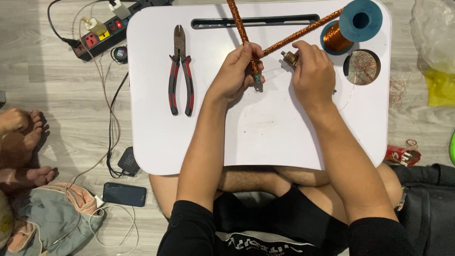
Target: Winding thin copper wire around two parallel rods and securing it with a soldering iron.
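Note:
My left hand (237,71) is closed around a rod wound with copper wire (239,26) that runs up past the tray's far edge. A second copper-wound rod (303,31) slants from my hands toward a blue spool of copper wire (350,26). Between the fingers of my right hand (310,71) sits a small brown metal piece (289,58), close to where the two rods meet. Both hands work over a white lap tray (256,128) resting on my crossed legs.
Red-and-black cutting pliers (181,71) lie on the tray's left side. A round cup hole (362,67) holds scrap copper wire. On the wooden floor lie a power strip (102,31), a phone (124,194), a charger (128,162) and cables; another person's feet (28,142) are at left.

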